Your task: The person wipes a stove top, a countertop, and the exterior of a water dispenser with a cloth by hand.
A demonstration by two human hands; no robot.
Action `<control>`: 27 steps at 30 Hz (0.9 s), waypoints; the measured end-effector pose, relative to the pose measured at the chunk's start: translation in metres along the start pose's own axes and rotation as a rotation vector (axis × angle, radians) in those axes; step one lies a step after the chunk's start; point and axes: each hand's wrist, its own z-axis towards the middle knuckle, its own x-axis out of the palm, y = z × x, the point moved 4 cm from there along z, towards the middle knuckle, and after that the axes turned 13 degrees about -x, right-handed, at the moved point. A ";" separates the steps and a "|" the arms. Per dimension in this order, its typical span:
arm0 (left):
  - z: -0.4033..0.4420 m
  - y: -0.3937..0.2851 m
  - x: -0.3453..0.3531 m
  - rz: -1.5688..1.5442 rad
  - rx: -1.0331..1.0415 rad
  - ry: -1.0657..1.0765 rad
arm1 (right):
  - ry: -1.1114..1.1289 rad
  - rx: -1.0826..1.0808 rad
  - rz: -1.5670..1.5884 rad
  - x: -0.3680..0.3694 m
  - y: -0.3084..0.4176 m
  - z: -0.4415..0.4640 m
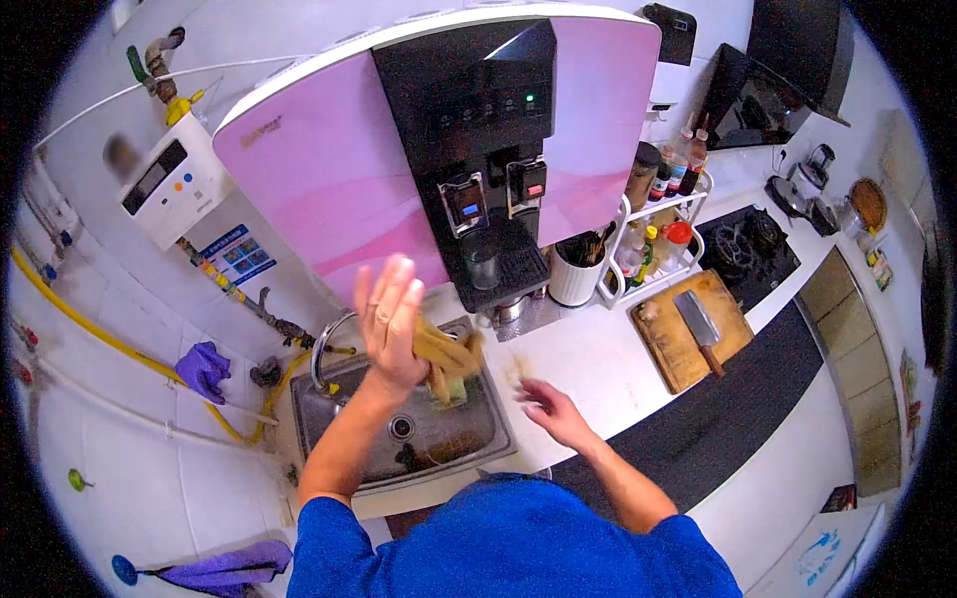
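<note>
My left hand (392,329) is raised over the sink (334,429), its fingers stretched upward. A crumpled yellow-brown cloth (446,351) hangs against its palm side, seemingly caught by the thumb, which is hidden. Below the cloth is a greenish patch, too blurred to name. Over the white counter, just right of the sink, my right hand (553,411) has its fingers apart and slightly bent. A small yellowish blur (518,369) shows beyond its fingertips; I cannot tell what it is.
A pink-and-black water dispenser (588,120) hangs above the sink, behind the curved faucet (321,354). To the right, a cleaver (696,317) lies on a wooden cutting board (666,344). Beyond are a utensil holder (575,274), a bottle rack (653,284) and a stove (768,264).
</note>
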 end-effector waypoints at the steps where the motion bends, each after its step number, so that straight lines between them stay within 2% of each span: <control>1: 0.007 -0.014 0.002 -0.154 -0.047 0.108 | 0.029 -0.067 0.237 0.012 0.034 0.026; 2: 0.009 -0.028 0.007 -0.306 -0.096 0.216 | 0.036 -0.068 0.238 0.016 0.054 0.041; 4: 0.002 -0.052 0.030 -0.171 -0.274 0.641 | 0.091 -0.026 0.815 0.024 0.078 0.056; 5: -0.006 -0.059 0.044 -0.342 -0.402 0.603 | 0.096 -0.024 0.818 0.022 0.074 0.057; 6: -0.020 -0.056 0.055 -0.452 -0.645 0.643 | 0.075 0.086 0.867 0.018 0.061 0.056; 7: -0.028 -0.055 0.063 -0.504 -0.801 0.720 | 0.050 0.207 0.914 0.013 0.047 0.051; 10: -0.042 -0.054 0.066 -0.664 -1.261 0.996 | 0.090 0.357 0.942 -0.002 0.012 0.026; 12: -0.071 -0.048 0.071 -0.621 -1.266 1.070 | 0.135 0.342 0.899 -0.011 -0.005 0.004; 14: -0.109 -0.028 0.078 -0.804 -1.526 0.998 | 0.164 0.245 1.025 -0.020 0.008 -0.003; 15: -0.124 -0.019 0.079 -0.934 -1.653 0.960 | 0.141 0.310 1.178 -0.027 0.010 -0.007; 16: -0.134 -0.014 0.081 -0.923 -1.669 0.959 | 0.141 0.324 1.188 -0.031 0.004 -0.004; 18: -0.154 -0.012 0.083 -1.117 -1.901 0.822 | -0.078 0.479 1.240 -0.041 -0.016 0.006; 19: -0.154 -0.015 0.082 -1.105 -1.884 0.873 | -0.087 0.489 1.243 -0.036 -0.005 0.009; 21: -0.156 -0.022 0.084 -1.104 -1.900 0.858 | -0.091 0.335 1.412 -0.020 0.039 0.025; 22: -0.157 -0.023 0.083 -1.104 -1.912 0.843 | -0.102 0.325 1.412 -0.012 0.048 0.024; 23: -0.161 -0.017 0.084 -1.208 -1.814 0.997 | -0.168 0.285 1.532 -0.007 0.058 0.025; 24: -0.159 -0.014 0.085 -1.226 -1.790 1.012 | -0.227 0.236 1.643 -0.005 0.065 0.029; 26: -0.133 0.000 0.079 -0.719 -1.498 0.752 | -0.024 -0.008 0.551 -0.009 0.078 0.030; 27: -0.115 0.001 0.075 -0.266 -1.209 0.623 | 0.026 0.008 0.104 -0.010 0.086 0.029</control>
